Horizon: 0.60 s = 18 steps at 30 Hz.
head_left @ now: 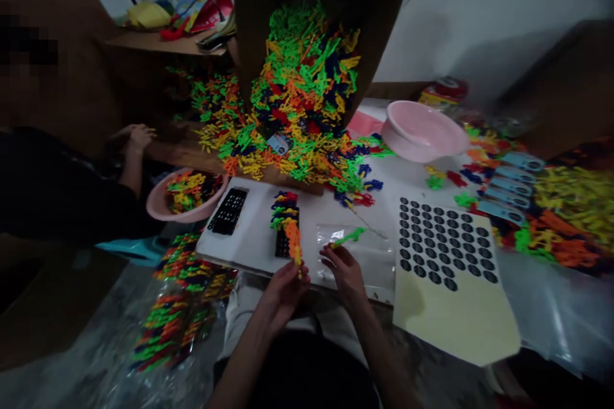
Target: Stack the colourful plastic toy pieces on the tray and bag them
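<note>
Orange and yellow plastic figures point(293, 236) are pinched in my left hand point(284, 289) at the front edge of the white table. They hang over a black slotted tray point(283, 244), whose upper part holds a row of blue, red, yellow and green figures point(284, 208). My right hand point(346, 271) grips one green figure point(352, 236) between thumb and fingers, above a clear plastic bag point(378, 262) lying flat. A second black tray point(229, 211) rests to the left with no figures in it.
A big box spills a heap of coloured figures point(307, 89) behind the trays. At right are a pink basin point(425, 131), a sticker sheet point(451, 319) and blue cards point(508, 188). Another person's hand point(141, 136) is above a filled pink bowl point(156, 201) at left.
</note>
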Available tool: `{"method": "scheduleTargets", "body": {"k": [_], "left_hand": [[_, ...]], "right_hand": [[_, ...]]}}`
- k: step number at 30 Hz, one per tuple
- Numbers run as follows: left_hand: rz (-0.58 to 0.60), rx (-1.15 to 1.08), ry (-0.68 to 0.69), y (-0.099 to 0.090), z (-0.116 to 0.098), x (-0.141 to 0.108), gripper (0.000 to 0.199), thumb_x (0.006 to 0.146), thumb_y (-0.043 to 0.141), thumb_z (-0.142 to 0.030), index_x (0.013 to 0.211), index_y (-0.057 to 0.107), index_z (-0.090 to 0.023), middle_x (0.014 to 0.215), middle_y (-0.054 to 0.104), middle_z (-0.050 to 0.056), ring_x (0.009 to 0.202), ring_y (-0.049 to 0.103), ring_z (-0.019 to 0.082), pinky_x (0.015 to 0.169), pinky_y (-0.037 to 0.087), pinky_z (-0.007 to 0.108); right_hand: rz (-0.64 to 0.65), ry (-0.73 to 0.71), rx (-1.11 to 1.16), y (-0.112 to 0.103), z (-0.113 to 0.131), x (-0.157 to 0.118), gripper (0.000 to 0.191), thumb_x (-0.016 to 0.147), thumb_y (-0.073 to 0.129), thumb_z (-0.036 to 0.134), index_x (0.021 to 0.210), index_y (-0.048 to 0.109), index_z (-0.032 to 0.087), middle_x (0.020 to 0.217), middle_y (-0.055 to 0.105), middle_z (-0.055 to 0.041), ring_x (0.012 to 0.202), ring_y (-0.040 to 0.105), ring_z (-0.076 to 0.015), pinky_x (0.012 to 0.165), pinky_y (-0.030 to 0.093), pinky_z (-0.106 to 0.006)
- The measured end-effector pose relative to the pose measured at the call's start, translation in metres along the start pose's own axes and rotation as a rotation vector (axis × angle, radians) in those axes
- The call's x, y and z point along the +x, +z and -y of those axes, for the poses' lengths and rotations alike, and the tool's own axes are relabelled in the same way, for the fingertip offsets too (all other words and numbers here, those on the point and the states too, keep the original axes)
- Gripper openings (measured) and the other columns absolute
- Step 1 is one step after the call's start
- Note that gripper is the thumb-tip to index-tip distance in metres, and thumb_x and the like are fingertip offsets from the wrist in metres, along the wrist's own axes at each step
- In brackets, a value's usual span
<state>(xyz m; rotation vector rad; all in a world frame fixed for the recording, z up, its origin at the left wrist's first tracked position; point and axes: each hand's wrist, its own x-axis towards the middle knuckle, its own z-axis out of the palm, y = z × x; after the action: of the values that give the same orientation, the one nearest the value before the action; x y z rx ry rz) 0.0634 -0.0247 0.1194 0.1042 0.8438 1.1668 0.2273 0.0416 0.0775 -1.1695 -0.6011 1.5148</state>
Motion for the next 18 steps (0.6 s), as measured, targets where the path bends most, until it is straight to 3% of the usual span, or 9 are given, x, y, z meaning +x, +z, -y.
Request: {"method": "scheduleTargets", "body": {"k": [2,4,7,9,13,18], "left_hand": [[-0.057,0.038,0.099,-0.017,-0.006,-0.006,0.042,0.064,0.091,-0.032,0.099,0.073,-0.016,0.090,0.075,0.004,0.076,0.068,0.011,0.067,0.051,0.019],[-0.147,0.192,0.252,-0.033,-0.014,0.004,0.039,0.064,0.089,-0.035,0.094,0.072,-0.015,0.090,0.075,0.005,0.078,0.069,0.014,0.068,0.052,0.022],[-0.311,0.598,0.563,-0.051,-0.026,0.041,0.036,0.068,0.082,-0.044,0.083,0.068,-0.015,0.087,0.074,0.006,0.082,0.069,0.018,0.074,0.055,0.029],[-0.370,0.802,0.702,-0.058,-0.032,0.066,0.033,0.073,0.075,-0.046,0.084,0.066,-0.016,0.087,0.073,0.006,0.085,0.069,0.020,0.080,0.056,0.033],[-0.411,0.941,0.772,-0.063,-0.034,0.097,0.022,0.081,0.067,-0.036,0.092,0.067,-0.017,0.097,0.072,0.007,0.096,0.066,0.020,0.092,0.052,0.035],[-0.436,1.139,0.771,-0.062,-0.033,0.098,0.011,0.085,0.064,-0.029,0.086,0.068,-0.020,0.095,0.071,0.007,0.099,0.061,0.023,0.095,0.046,0.035]], "right_hand": [[0.029,-0.078,-0.136,0.020,-0.021,-0.001,0.036,0.061,0.089,0.043,0.084,0.072,0.021,0.088,0.074,-0.0035,0.086,0.069,-0.0219,0.079,0.056,-0.035],[0.063,-0.180,-0.274,0.038,-0.036,0.004,0.034,0.067,0.084,0.046,0.083,0.070,0.020,0.087,0.073,-0.0043,0.085,0.068,-0.0217,0.081,0.054,-0.036],[0.060,-0.347,-0.448,0.060,-0.051,0.019,0.033,0.075,0.075,0.051,0.083,0.067,0.020,0.086,0.071,-0.0052,0.081,0.066,-0.0212,0.080,0.053,-0.036],[0.048,-0.460,-0.565,0.068,-0.058,0.031,0.033,0.079,0.071,0.052,0.085,0.066,0.020,0.088,0.070,-0.0055,0.082,0.065,-0.0214,0.081,0.051,-0.036],[0.021,-0.573,-0.797,0.069,-0.070,0.048,0.031,0.086,0.062,0.051,0.088,0.067,0.021,0.089,0.068,-0.0067,0.087,0.060,-0.0233,0.084,0.048,-0.038],[0.041,-0.632,-0.896,0.057,-0.083,0.053,0.022,0.092,0.056,0.040,0.093,0.067,0.021,0.094,0.064,-0.0080,0.095,0.054,-0.0245,0.089,0.045,-0.040]]}}
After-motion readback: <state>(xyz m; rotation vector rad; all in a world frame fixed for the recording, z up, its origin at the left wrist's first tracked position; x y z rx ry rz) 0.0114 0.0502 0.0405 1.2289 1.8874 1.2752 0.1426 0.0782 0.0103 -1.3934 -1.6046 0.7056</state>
